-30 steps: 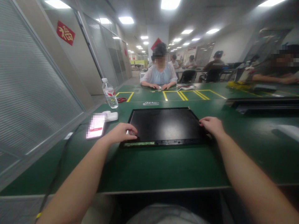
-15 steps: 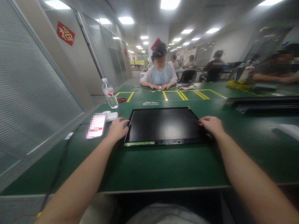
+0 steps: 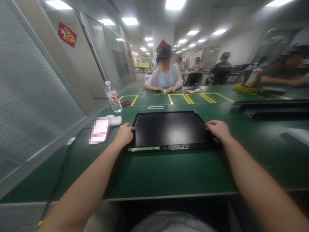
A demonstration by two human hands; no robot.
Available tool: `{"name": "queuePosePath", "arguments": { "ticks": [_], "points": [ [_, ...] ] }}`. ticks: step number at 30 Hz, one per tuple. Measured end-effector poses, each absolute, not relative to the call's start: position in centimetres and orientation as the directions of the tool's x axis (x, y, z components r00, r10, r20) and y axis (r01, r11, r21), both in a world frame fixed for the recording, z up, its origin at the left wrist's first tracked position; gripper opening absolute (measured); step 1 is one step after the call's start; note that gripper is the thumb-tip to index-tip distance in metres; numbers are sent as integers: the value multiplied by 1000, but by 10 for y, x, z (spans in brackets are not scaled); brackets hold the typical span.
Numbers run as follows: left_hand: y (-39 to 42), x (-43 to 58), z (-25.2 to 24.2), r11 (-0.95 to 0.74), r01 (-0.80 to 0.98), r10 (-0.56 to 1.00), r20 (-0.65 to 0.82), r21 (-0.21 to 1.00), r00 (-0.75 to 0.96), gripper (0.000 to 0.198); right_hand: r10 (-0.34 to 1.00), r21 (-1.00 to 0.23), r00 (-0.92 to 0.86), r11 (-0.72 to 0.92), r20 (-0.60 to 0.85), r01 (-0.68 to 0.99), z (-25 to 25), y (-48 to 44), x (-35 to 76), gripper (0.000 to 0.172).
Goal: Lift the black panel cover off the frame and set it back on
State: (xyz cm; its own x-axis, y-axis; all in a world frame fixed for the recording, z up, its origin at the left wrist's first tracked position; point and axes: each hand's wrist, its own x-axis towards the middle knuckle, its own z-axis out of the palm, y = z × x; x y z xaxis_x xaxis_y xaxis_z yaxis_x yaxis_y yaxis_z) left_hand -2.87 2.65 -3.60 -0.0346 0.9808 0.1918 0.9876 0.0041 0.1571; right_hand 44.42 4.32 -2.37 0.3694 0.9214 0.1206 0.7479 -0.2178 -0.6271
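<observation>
A black flat screen panel (image 3: 169, 129) lies face up on the green table (image 3: 173, 177) in front of me. Along its near edge runs a strip with a green circuit-board-like section at the left. My left hand (image 3: 125, 133) is closed on the panel's left edge, its fingers bent at the frame. On the opposite side my right hand (image 3: 219, 129) pinches the right edge, with the thumb and fingers at the rim. The undersides of the panel and the fingertips beneath it are hidden.
Left of the panel are a lit phone (image 3: 98, 130), a white case (image 3: 115, 120), a water bottle (image 3: 113, 97) and red-handled scissors (image 3: 125, 103). Small white pieces (image 3: 155, 107) lie beyond it. Black bars (image 3: 272, 108) rest at the right. Across the table sits a person (image 3: 164, 75).
My left hand has moved slightly right, and its spread fingers have closed onto the panel's left edge. My right hand and the panel have stayed put.
</observation>
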Motion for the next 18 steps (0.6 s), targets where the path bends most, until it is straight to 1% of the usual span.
{"name": "queuePosePath", "arguments": {
  "ticks": [5,11,18],
  "points": [
    [36,-33,-41,-35,978,982,190,205,-5,47,919,-625,373,-217,128,750,-24,44,444,27],
    [39,-28,-37,-50,980,981,193,192,13,47,915,-636,384,-223,126,739,-28,47,445,28],
    [39,-26,-39,-44,972,975,222,231,-9,42,911,-641,390,-221,133,735,-30,47,447,26]
  ]
}}
